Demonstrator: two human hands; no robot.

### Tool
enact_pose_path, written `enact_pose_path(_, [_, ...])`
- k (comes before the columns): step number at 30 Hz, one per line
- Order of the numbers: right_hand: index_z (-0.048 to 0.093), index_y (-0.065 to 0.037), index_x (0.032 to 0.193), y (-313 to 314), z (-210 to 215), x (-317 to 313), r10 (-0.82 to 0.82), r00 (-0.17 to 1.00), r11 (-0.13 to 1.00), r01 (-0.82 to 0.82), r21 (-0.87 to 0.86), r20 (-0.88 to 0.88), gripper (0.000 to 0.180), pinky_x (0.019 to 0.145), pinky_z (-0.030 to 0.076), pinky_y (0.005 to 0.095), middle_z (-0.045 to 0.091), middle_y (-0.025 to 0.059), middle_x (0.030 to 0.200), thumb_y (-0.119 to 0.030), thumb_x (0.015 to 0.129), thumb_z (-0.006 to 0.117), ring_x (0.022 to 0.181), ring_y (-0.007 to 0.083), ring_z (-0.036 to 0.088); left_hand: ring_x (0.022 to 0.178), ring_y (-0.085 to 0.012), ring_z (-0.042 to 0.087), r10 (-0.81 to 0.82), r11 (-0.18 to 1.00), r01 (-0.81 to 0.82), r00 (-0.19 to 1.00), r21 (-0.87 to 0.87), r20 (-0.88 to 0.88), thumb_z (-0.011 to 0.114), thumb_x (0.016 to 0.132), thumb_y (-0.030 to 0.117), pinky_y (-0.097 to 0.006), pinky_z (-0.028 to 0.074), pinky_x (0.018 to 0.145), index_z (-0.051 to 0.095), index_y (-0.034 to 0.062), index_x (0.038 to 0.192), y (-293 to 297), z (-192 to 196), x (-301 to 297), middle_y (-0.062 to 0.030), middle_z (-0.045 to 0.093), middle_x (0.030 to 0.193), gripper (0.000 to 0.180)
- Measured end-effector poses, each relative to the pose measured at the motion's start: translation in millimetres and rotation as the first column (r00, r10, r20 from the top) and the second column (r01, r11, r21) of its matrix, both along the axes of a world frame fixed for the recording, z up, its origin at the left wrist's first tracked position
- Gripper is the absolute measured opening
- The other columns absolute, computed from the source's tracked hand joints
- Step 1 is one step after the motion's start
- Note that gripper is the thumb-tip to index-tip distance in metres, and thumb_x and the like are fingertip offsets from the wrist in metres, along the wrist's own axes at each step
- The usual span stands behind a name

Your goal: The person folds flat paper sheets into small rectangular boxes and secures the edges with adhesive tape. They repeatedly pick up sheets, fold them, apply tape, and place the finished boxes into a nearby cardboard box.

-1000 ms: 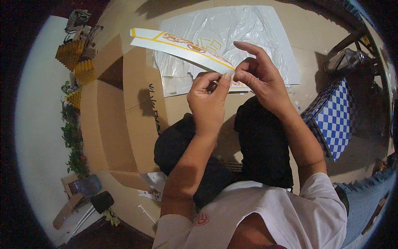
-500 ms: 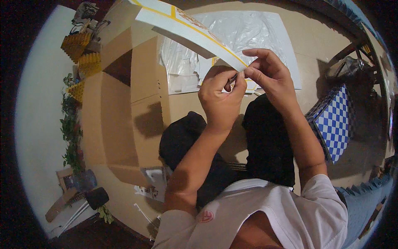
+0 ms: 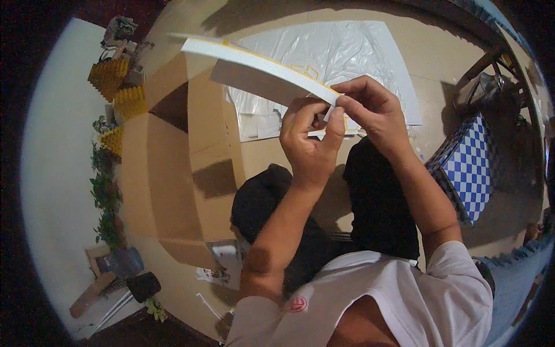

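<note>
A white card sheet (image 3: 266,68) with yellow lines along its edge is held up in front of me, slanting to the far left and seen nearly edge-on. My right hand (image 3: 378,118) pinches its near right corner between thumb and fingers. Just left of that, my left hand (image 3: 309,136) has its fingers curled under the same corner with the thumb up against it. Whether the left fingers also hold something small is hidden. Beyond my hands, clear plastic film (image 3: 341,55) covers white sheets (image 3: 399,63) lying on the floor, some with yellow lines.
To my left stands a large open cardboard box (image 3: 167,173), with loose printed paper (image 3: 225,260) by its near end. A blue-and-white checkered bag (image 3: 469,168) sits at the right. Green plants (image 3: 105,196) and yellow ridged pieces (image 3: 128,103) line the left wall.
The sheet has tipped, its far end coming lower, so its printed face now hardly shows. Both hands stay at the same corner and have shifted slightly down in the view.
</note>
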State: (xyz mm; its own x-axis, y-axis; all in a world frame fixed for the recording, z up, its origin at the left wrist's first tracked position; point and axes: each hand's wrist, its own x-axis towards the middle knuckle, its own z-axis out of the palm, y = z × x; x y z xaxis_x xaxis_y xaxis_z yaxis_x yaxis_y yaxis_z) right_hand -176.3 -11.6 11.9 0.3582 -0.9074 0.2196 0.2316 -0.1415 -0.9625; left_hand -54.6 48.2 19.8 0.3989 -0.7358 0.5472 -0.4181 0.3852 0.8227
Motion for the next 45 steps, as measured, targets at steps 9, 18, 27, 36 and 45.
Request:
enact_pose_path(9, [0.064,-0.004,0.111,10,10,4,-0.022,0.997,0.999,0.024,0.029,-0.072,0.025,0.061,0.048,0.0214,0.065,0.0051,0.087,-0.012,0.088,0.065,0.073,0.0066,0.057,0.064,-0.0117,0.052,0.065,0.994,-0.057,0.995,0.095,-0.079,0.068,0.085,0.011,-0.027,0.043,0.059,0.061,-0.0021,0.075,-1,-2,0,-0.005,0.059,0.075,0.018])
enact_pose_path(18, [0.057,-0.009,0.122,9,5,-1,-0.287,0.895,0.945,0.206,-0.255,-0.34,0.052,0.085,0.045,0.0291,0.052,0.0094,0.113,-0.026,0.077,0.076,0.101,0.0191,0.053,0.07,-0.0066,0.047,-0.21,0.943,0.322,0.766,0.08,-0.608,0.062,0.091,0.014,-0.023,0.039,0.064,0.061,0.0008,0.081,-2,-7,10,0.0008,0.056,0.077,0.016])
enact_pose_path(27, [0.034,-0.009,0.143,-12,8,-27,0.104,0.989,0.992,-0.11,0.057,0.105,0.076,0.104,0.035,0.0403,0.04,0.0151,0.141,-0.056,0.087,0.054,0.128,0.0269,0.041,0.075,-0.0088,0.05,-0.592,0.659,0.699,0.71,0.278,-0.382,0.067,0.086,0.017,-0.024,0.04,0.068,0.063,0.0014,0.083,0,5,33,-0.001,0.057,0.08,0.016])
enact_pose_path(36, [0.008,-0.01,0.149,-14,7,-26,0.039,0.998,0.996,-0.042,0.08,0.042,0.096,0.096,0.043,0.0387,0.045,0.0225,0.128,-0.024,0.081,0.073,0.111,0.0264,0.053,0.08,-0.0167,0.059,-0.68,0.469,0.61,0.711,0.639,-0.18,0.062,0.08,0.014,-0.031,0.047,0.073,0.065,-0.0058,0.089,13,4,43,-0.0122,0.062,0.085,0.022])
enact_pose_path(45, [0.038,-0.009,0.14,-30,6,-34,-0.125,0.972,0.969,0.076,0.237,0.201,0.06,0.093,0.044,0.0331,0.055,0.0105,0.121,-0.038,0.091,0.058,0.111,0.021,0.054,0.082,-0.0145,0.059,-0.75,0.208,0.7,0.563,0.684,-0.348,0.058,0.079,0.011,-0.029,0.048,0.075,0.066,-0.005,0.091,20,10,53,-0.0076,0.063,0.091,0.021])
